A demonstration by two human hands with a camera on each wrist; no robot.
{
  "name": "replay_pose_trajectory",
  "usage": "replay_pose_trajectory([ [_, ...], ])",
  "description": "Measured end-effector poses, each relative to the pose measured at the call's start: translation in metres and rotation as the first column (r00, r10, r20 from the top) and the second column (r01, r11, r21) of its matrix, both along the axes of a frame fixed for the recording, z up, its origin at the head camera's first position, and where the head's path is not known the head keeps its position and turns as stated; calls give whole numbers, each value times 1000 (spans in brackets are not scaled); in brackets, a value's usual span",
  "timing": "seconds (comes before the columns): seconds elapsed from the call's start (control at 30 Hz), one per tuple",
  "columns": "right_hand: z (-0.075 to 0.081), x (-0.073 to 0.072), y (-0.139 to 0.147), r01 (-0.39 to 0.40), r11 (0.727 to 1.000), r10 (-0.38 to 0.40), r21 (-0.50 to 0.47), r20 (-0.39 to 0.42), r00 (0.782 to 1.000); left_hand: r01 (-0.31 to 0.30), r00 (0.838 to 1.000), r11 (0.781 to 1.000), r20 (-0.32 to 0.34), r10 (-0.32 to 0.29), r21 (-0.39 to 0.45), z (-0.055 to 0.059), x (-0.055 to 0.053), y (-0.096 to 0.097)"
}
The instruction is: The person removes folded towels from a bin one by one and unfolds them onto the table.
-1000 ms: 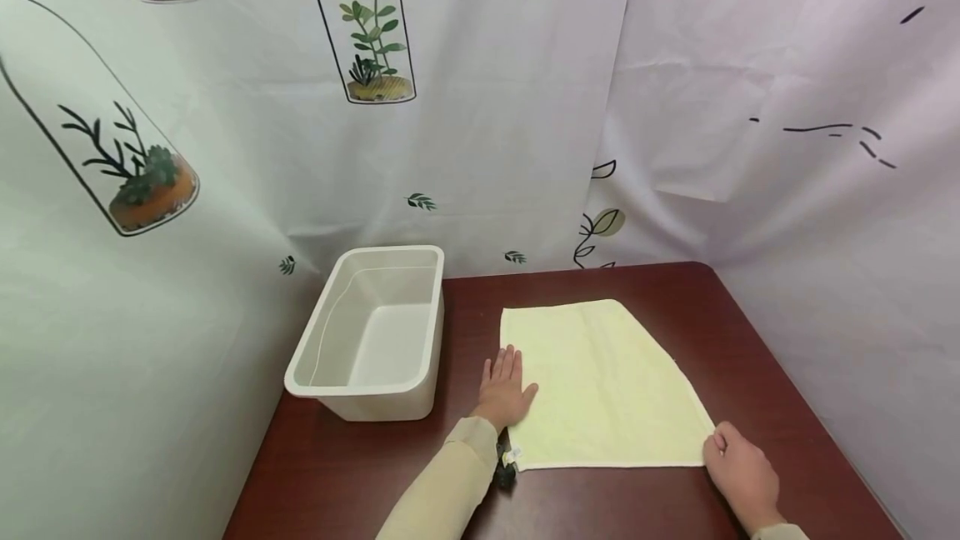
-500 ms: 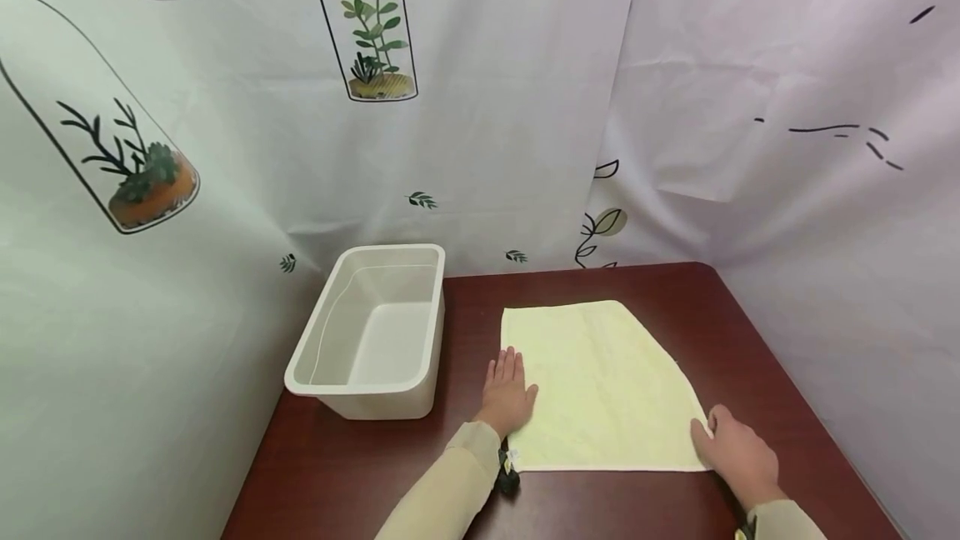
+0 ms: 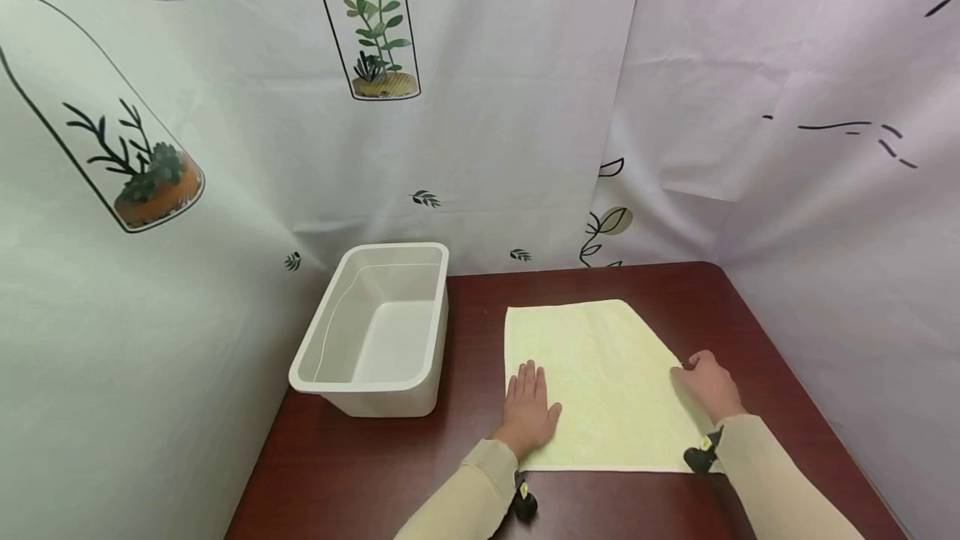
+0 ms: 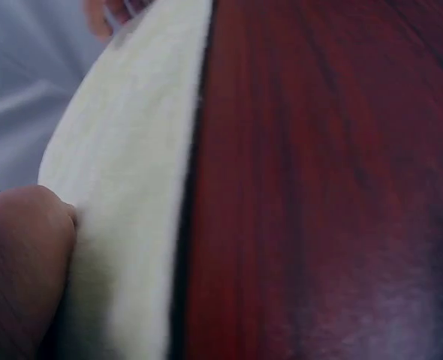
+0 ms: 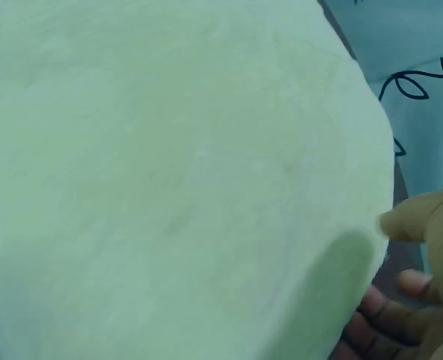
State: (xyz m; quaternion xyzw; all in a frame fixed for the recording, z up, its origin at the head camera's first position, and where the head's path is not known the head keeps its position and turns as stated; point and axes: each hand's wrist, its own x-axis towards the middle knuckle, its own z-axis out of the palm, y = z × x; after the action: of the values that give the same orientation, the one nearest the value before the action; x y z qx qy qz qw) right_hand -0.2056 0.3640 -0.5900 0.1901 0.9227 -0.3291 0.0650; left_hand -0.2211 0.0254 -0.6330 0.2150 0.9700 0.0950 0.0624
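A pale yellow towel (image 3: 600, 373) lies spread on the dark red table, its far right side slanting. On its left part my left hand (image 3: 528, 411) rests flat, fingers straight and pointing away. Only part of that hand (image 4: 22, 262) shows in the left wrist view, beside the towel's near edge. My right hand (image 3: 708, 387) is at the towel's slanted right edge. In the right wrist view, its thumb (image 5: 413, 217) is at the towel's edge, with the bent fingers lower down and a gap between thumb and fingers.
A white plastic bin (image 3: 360, 388) stands on the table (image 3: 360, 473) left of the towel. Behind and on both sides hangs a pale curtain (image 3: 517, 148) printed with plants. A small dark device hangs at each wrist.
My right hand has left the towel's near right corner and moved away from me along its right edge. My left hand has shifted slightly right and nearer, still flat on the towel.
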Motion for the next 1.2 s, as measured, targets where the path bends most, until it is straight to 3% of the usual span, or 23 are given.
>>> replay_pose_trajectory([
  [0.2,-1,-14,-7,-40,998,41,-42,1,999,0,1000,1000,-26,0,13,-12,0,0],
  [0.37,0,-20,-11,-21,981,26,-191,22,999,8,999,1000,-49,-7,13,-10,1,-1],
  [0.47,0,-23,-16,27,943,-15,-331,38,999,16,998,1000,-64,-15,17,-8,3,-3],
  [0.57,0,-28,-18,70,883,-60,-465,35,998,20,997,1000,-73,-19,10,-9,3,-3],
  [0.83,-3,-41,-10,38,767,-88,-640,-47,995,12,999,1000,-51,-13,-23,-9,4,-1],
  [0.93,-2,-43,-8,52,777,-135,-628,-86,987,12,999,999,-48,-14,-37,-10,4,0],
  [1.03,0,-43,-8,43,798,-184,-601,-174,967,11,999,999,-41,-13,-37,-11,4,0],
  [1.13,0,-42,-9,45,837,-227,-545,-271,935,9,999,1000,-53,-10,-27,-12,4,-1],
  [1.2,-1,-42,-10,40,879,-218,-476,-326,920,10,998,1000,-67,-12,-25,-12,4,-2],
])
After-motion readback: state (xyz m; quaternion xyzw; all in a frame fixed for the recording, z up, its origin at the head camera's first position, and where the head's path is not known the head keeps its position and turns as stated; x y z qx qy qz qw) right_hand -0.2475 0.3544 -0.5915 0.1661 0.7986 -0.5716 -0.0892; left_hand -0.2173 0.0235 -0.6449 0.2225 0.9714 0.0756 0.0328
